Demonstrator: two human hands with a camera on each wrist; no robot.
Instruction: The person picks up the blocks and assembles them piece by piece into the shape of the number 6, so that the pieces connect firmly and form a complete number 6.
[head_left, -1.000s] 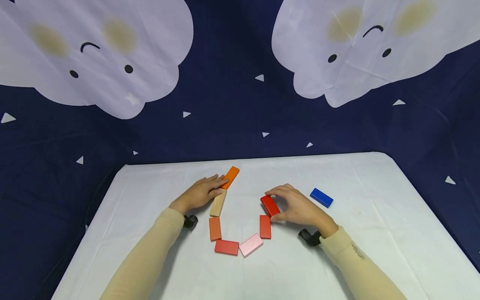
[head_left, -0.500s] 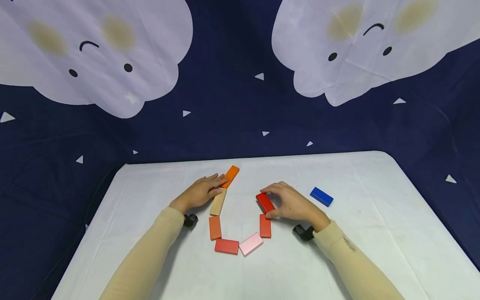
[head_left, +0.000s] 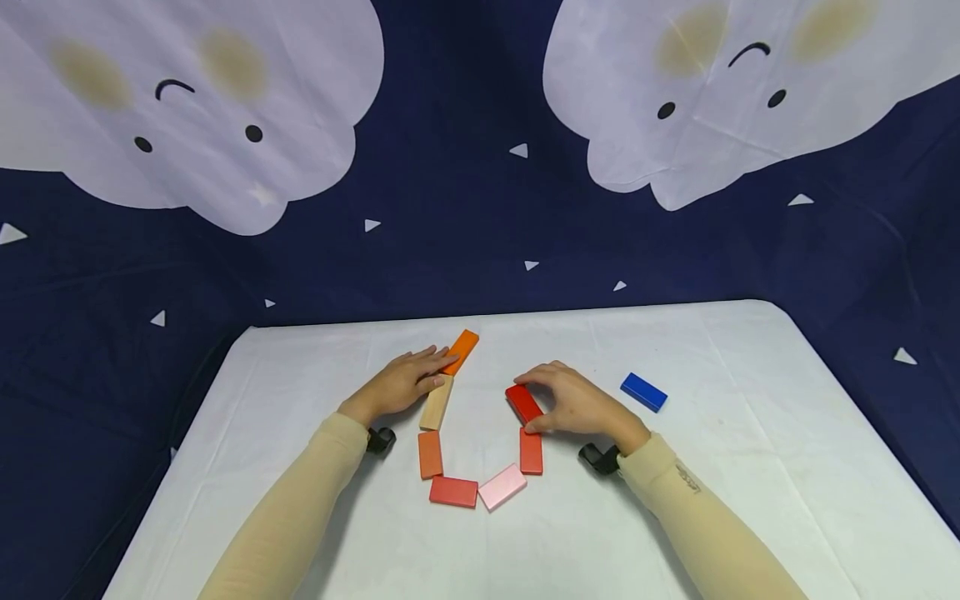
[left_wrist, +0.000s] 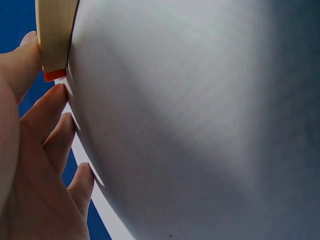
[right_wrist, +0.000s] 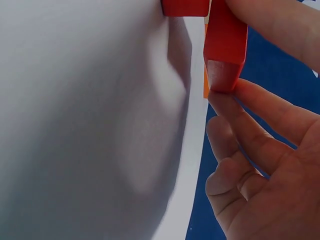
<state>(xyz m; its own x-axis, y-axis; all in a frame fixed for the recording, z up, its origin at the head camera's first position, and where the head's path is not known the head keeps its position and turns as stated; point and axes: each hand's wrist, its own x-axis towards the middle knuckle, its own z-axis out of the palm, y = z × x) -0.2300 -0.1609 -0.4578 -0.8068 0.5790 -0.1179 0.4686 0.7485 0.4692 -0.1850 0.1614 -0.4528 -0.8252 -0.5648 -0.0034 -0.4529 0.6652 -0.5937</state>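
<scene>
My right hand (head_left: pixel 581 404) pinches a red block (head_left: pixel 523 403) between thumb and fingertips, its near end right at a second red block (head_left: pixel 531 452). In the right wrist view the held block (right_wrist: pixel 225 45) has its end face against the fingertips. My left hand (head_left: pixel 401 386) lies with fingers extended, fingertips on an orange block (head_left: pixel 463 348) and thumb at a plain wooden block (head_left: pixel 437 404). From there the curve runs through a dark orange block (head_left: pixel 430 455), a red block (head_left: pixel 453 492) lying crosswise and a pink block (head_left: pixel 502 487).
A blue block (head_left: pixel 643 392) lies apart, to the right of my right hand. The white-covered table (head_left: pixel 600 542) ends at the back against a dark blue cloth (head_left: pixel 465 250) printed with clouds. Black wrist cameras sit at both cuffs.
My right hand has slid left with the red block, bringing it over the top end of the red block below it. The left hand has stayed in place.
</scene>
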